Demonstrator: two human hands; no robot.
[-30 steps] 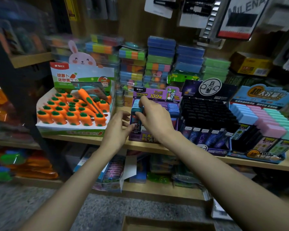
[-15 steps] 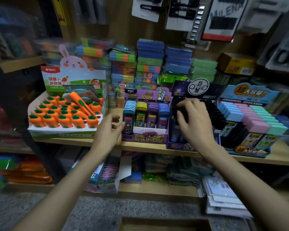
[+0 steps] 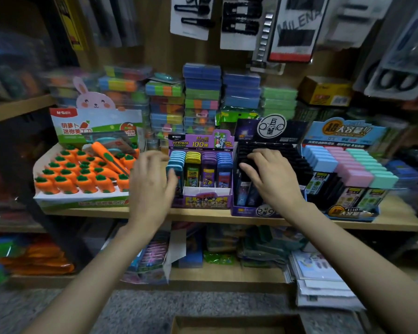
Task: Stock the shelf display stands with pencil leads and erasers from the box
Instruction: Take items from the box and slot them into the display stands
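**Q:** Where do the stands sit?
**A:** Along the front edge of the wooden shelf (image 3: 203, 216). The purple display stand (image 3: 203, 201) is mid-shelf, with four columns of lead cases: light blue, yellow, purple and dark blue. The black display stand (image 3: 270, 131) is just beside it on the right. The pastel display stand (image 3: 348, 214) is further right, and the carrot display (image 3: 82, 196) is toward the left end.

**Q:** And the hands?
**A:** The right hand (image 3: 273, 182) has its fingers spread and nearly straight. They lie on the rows of black lead cases (image 3: 297, 162) and grip nothing. The left hand (image 3: 152, 186) is motion-blurred, at the left side of the purple display stand by the light blue column. Whether it holds anything cannot be told.

**Q:** The box?
**A:** The cardboard box (image 3: 237, 324) is open-topped, on the floor below the shelf.
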